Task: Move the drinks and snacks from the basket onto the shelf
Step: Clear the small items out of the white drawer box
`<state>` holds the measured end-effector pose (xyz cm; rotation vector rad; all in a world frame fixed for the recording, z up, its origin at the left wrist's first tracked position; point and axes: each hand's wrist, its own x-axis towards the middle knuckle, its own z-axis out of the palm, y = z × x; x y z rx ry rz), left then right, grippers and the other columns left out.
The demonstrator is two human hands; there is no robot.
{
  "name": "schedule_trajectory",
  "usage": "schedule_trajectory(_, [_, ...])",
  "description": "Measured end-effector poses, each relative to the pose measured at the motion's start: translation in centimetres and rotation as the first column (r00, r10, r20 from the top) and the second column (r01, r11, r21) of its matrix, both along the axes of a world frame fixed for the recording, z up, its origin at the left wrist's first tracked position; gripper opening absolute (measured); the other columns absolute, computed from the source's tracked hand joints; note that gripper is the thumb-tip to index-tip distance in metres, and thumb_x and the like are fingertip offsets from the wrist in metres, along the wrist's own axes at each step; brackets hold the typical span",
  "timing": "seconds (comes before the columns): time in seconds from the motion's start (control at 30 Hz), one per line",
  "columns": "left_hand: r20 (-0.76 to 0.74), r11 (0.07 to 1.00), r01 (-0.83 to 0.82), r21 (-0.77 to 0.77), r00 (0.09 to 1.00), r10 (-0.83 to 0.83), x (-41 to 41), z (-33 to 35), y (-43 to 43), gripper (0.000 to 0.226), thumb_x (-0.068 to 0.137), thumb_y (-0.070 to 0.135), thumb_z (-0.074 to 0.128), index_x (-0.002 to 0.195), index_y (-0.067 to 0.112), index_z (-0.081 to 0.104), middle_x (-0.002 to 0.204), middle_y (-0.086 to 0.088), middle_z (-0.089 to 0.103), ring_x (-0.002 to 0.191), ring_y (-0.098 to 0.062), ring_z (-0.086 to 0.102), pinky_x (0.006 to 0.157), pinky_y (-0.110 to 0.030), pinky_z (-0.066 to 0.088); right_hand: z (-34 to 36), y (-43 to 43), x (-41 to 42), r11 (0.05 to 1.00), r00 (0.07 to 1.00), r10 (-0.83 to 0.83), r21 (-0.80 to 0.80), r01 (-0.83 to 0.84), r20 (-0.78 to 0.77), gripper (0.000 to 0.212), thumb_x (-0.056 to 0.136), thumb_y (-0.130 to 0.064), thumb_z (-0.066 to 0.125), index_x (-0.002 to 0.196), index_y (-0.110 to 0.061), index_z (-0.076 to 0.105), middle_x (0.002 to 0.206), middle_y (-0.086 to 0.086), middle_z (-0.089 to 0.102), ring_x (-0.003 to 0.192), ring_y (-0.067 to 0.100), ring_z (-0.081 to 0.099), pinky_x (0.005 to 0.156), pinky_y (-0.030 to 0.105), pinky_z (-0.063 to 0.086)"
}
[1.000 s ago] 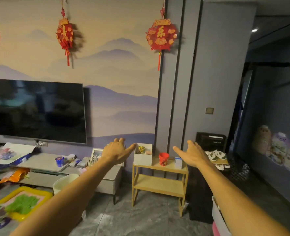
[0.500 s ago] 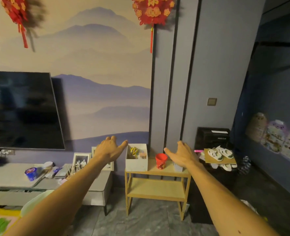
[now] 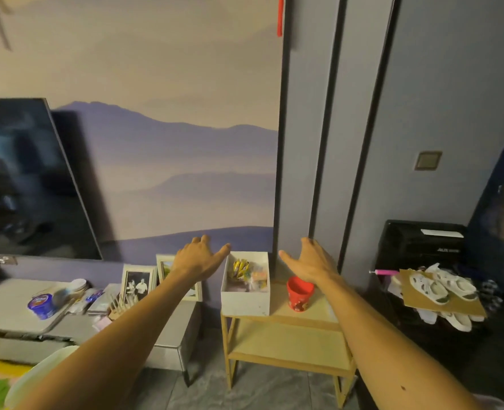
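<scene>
Both arms stretch toward the far wall. The left hand is in the air just left of the white basket and the right hand just right of it, near the red cup; both have fingers loose, thumbs spread apart, and hold nothing. The basket sits on the left end of the wooden shelf's top board with snack packets inside, and the cup stands beside it.
</scene>
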<state>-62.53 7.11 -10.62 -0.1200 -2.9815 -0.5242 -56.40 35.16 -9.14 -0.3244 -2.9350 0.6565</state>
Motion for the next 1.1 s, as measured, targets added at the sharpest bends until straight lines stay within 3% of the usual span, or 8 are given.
schedule_trajectory(0.37, [0.103,0.999,-0.045,-0.01,0.994,0.046,-18.5,-6.2,3.0,0.103,0.087,0.094,0.03,0.158,0.02,0.04,0.159,-0.01,0.049,0.136,-0.036,0.057,0.108,-0.056,0.052,-6.4,0.9,-20.9,0.996,0.994,0.073,-0.053,-0.069,0.083,0.085,0.093,-0.075,0.058,0.153,-0.016,0.044,0.151,0.01,0.053,0.134,0.036,0.058,0.098,0.046,0.051])
schedule_trajectory(0.5, [0.174,1.0,-0.018,-0.01,0.985,0.02,-26.2,-10.0,3.0,0.103,0.088,0.093,0.032,0.159,0.019,0.038,0.159,-0.011,0.048,0.135,-0.038,0.057,0.107,-0.055,0.052,-15.6,2.2,-31.8,0.993,0.984,0.052,-0.116,-0.032,0.172,0.103,0.072,-0.1,0.045,0.145,-0.028,0.051,0.137,0.0,0.064,0.123,0.032,0.066,0.096,0.048,0.058])
schedule_trajectory(0.63, [0.256,1.0,0.016,-0.001,0.967,-0.015,-33.8,-14.9,2.8,0.104,0.087,0.093,0.033,0.159,0.018,0.037,0.159,-0.014,0.047,0.136,-0.04,0.056,0.108,-0.058,0.051,-16.5,-0.3,-35.1,0.988,0.968,0.008,-0.149,0.03,0.249,0.089,0.091,-0.074,0.06,0.155,-0.014,0.043,0.153,0.013,0.053,0.136,0.039,0.056,0.108,0.052,0.052])
schedule_trajectory(0.7, [0.327,0.999,0.034,0.022,0.944,-0.039,-36.6,-17.4,3.1,0.102,0.089,0.091,0.036,0.16,0.018,0.037,0.161,-0.014,0.046,0.138,-0.04,0.054,0.109,-0.056,0.05,-18.0,-1.2,-36.8,0.987,0.955,-0.024,-0.143,0.069,0.295,0.089,0.094,-0.071,0.061,0.157,-0.012,0.04,0.157,0.016,0.05,0.14,0.04,0.052,0.112,0.052,0.048])
schedule_trajectory(0.83, [0.443,0.996,0.063,0.061,0.893,-0.084,-40.4,-21.6,4.7,0.093,0.09,0.081,0.056,0.153,0.014,0.044,0.149,-0.018,0.053,0.131,-0.041,0.058,0.105,-0.049,0.05,-21.8,-2.1,-40.3,0.991,0.925,0.01,-0.128,0.041,0.379,0.087,0.096,-0.073,0.055,0.154,-0.01,0.043,0.153,0.015,0.051,0.136,0.037,0.054,0.106,0.047,0.047])
schedule_trajectory(0.97, [0.563,0.982,0.167,0.09,0.805,-0.189,-43.9,-30.0,6.1,0.086,0.079,0.052,0.083,0.151,0.025,0.043,0.145,-0.012,0.051,0.125,-0.039,0.062,0.1,-0.044,0.052,-27.2,-2.6,-43.5,0.983,0.873,0.1,-0.183,-0.013,0.476,0.083,0.097,-0.067,0.059,0.155,-0.01,0.041,0.154,0.015,0.049,0.135,0.035,0.055,0.107,0.044,0.047])
schedule_trajectory(1.03, [0.557,0.97,0.224,0.097,0.795,-0.239,-45.2,-34.5,7.0,0.088,0.076,0.045,0.08,0.154,0.039,0.037,0.15,-0.008,0.044,0.131,-0.039,0.058,0.104,-0.046,0.052,-31.5,-2.8,-45.1,0.971,0.844,0.124,-0.238,0.004,0.522,0.094,0.09,-0.071,0.066,0.16,-0.015,0.037,0.16,0.014,0.043,0.141,0.036,0.05,0.113,0.044,0.045])
schedule_trajectory(1.1, [0.499,0.955,0.282,0.093,0.817,-0.289,-45.9,-36.2,8.1,0.091,0.077,0.034,0.081,0.156,0.034,0.035,0.154,-0.013,0.043,0.139,-0.045,0.049,0.113,-0.057,0.046,-35.6,-2.9,-46.6,0.973,0.828,0.136,-0.232,-0.008,0.544,0.112,0.078,-0.08,0.063,0.166,-0.021,0.028,0.17,0.014,0.026,0.153,0.04,0.036,0.121,0.046,0.037])
